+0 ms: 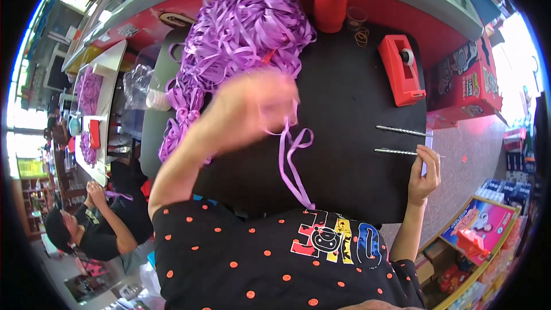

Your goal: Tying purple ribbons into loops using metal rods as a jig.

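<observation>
My left hand [270,100], smeared by motion, is raised over the table at the front of a big heap of purple ribbon [247,28]. A loose length of purple ribbon [287,166] hangs from its closed fingers, and the lower end reaches the front of my black shirt. At the table's right edge, my right hand [426,175] pinches the end of a spiral metal rod [396,151]. The rod's twisted part points left over the tabletop. A second, similar metal rod [403,131] lies just beyond it, untouched.
A red tape dispenser [400,70] stands at the back right of the black table [338,97]. Behind are a red tumbler [332,0], rubber bands [361,37] and a small clear cup [356,17]. At far left, another person [97,224] handles purple ribbon beside a white table [115,74].
</observation>
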The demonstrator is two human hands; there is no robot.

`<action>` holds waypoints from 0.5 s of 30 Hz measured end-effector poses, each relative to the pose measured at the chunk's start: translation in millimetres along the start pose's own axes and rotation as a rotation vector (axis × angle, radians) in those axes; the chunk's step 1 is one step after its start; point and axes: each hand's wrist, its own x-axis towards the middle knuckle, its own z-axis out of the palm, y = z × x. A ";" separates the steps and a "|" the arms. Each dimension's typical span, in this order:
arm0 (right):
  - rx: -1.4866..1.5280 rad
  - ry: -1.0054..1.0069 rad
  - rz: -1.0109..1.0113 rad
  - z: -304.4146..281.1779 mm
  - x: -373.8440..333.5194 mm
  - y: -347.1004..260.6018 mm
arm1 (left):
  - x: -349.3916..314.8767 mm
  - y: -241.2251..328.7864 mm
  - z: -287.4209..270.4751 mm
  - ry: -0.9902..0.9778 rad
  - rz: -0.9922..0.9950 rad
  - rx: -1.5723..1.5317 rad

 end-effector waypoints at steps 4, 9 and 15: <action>0.055 -0.014 -0.012 1.3 0.8 -3.8 | 44.7 -120.0 -27.9 0.731 -0.286 0.601; 0.096 0.002 0.011 -1.1 1.4 -4.0 | 57.2 -150.5 -44.8 0.523 -0.551 0.330; 0.164 0.024 0.069 -6.6 -0.4 0.4 | 51.8 -98.0 -84.2 0.578 -0.526 0.381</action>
